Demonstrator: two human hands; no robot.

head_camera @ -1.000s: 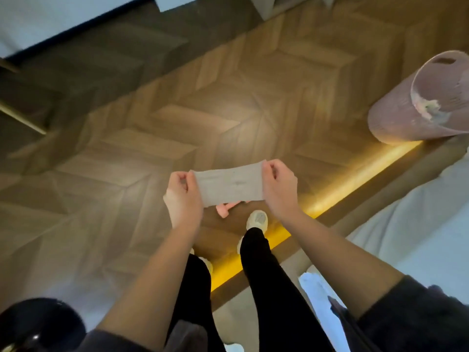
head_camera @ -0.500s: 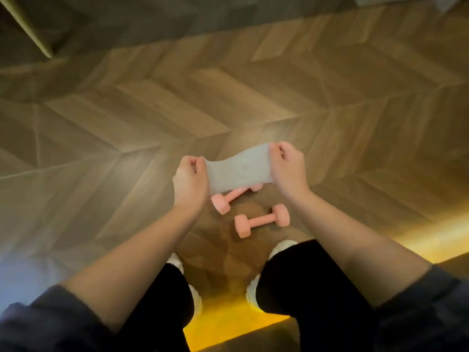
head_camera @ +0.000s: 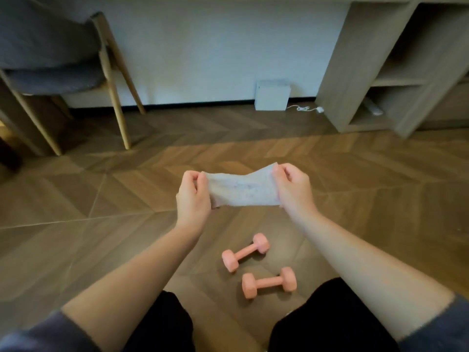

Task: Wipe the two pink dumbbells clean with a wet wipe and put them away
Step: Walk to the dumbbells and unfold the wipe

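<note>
The person wears a top with long sleeves of dark grey-blue cloth. The left sleeve [head_camera: 38,334] ends high on the forearm. The right sleeve [head_camera: 441,326] ends high as well, and its edge looks soft and a little uneven, with a paler rim. Below the sleeves both forearms are bare, and the left hand [head_camera: 193,199] and the right hand [head_camera: 291,189] are bare too. On the legs are black trousers, plain and matt. The left trouser leg [head_camera: 162,323] and the right trouser leg [head_camera: 327,318] are much darker than the sleeves.
</note>
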